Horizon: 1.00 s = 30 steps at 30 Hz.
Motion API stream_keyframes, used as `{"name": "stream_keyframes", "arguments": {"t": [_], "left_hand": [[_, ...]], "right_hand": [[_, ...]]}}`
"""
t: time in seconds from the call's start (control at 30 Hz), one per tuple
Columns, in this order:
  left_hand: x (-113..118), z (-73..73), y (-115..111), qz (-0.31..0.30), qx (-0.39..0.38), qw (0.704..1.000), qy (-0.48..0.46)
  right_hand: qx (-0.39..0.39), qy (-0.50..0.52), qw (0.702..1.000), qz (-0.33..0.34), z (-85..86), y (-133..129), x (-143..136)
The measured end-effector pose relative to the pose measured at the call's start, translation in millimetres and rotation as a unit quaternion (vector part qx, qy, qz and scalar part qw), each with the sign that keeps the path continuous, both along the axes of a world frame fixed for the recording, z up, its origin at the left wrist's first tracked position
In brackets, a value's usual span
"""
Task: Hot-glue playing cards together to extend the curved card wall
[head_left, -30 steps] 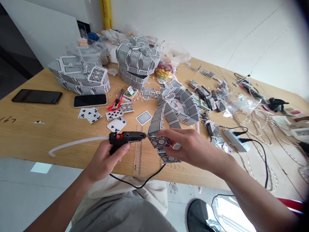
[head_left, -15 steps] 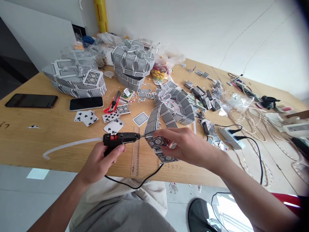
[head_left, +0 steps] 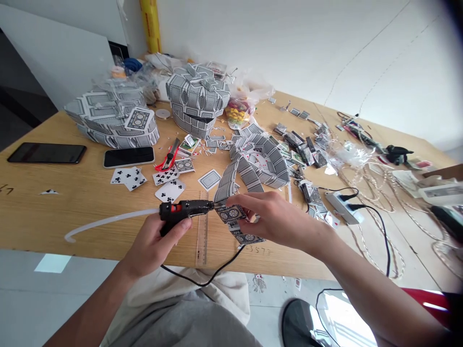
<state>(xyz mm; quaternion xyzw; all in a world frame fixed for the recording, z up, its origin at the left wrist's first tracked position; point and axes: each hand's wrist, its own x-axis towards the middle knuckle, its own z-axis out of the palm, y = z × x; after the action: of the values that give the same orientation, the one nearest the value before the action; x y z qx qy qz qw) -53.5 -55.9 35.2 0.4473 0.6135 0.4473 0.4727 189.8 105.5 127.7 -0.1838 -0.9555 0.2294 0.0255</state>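
Observation:
My left hand point(head_left: 157, 241) is wrapped round the handle of a black glue gun point(head_left: 188, 208), from whose back a long white glue stick point(head_left: 112, 220) curves out. The gun's nozzle touches or nearly touches the edge of a folded strip of playing cards point(head_left: 231, 214). My right hand point(head_left: 269, 217) pinches that strip from the right, thumb below and fingers above. Behind it the strip arches up towards a ring-shaped card structure point(head_left: 277, 166). A clear ruler point(head_left: 202, 236) lies beneath, between the two hands.
Two phones point(head_left: 47, 152) lie at the left. Card-built shapes point(head_left: 197, 96), loose cards point(head_left: 170, 190) and a red cutter point(head_left: 169, 156) sit behind the hands. Card boxes, a power strip point(head_left: 343, 207) and coiled rope point(head_left: 390, 226) spread to the right. The gun's black cable loops over the front edge.
My left hand and the glue gun have moved slightly right, along the strip's edge. My right hand keeps its hold on the strip. The view has shifted a little.

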Motion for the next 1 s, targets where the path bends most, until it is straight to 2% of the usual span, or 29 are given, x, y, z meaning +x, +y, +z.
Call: {"name": "stream_keyframes", "arguments": {"t": [0.37, 0.63, 0.8, 0.9, 1.0], "left_hand": [[-15, -7.3, -11, 0.028, -0.007, 0.999, 0.043], [-1, 1.8, -5, 0.020, 0.045, 0.997, 0.065], [5, -0.8, -14, 0.038, 0.062, 0.993, 0.090], [15, -3.5, -22, 0.034, 0.115, 0.984, 0.134], [28, -7.0, -25, 0.024, 0.222, 0.955, 0.197]], "right_hand": [[-0.005, -0.008, 1.000, -0.022, 4.2, 5, -1], [-0.007, -0.022, 0.999, -0.028, 6.7, 4, -4], [-0.003, -0.045, 0.998, -0.039, 10.9, 6, -6], [-0.020, -0.038, 0.999, -0.032, 18.8, 14, -15], [-0.026, -0.031, 0.999, -0.011, 29.3, 24, -29]]}}
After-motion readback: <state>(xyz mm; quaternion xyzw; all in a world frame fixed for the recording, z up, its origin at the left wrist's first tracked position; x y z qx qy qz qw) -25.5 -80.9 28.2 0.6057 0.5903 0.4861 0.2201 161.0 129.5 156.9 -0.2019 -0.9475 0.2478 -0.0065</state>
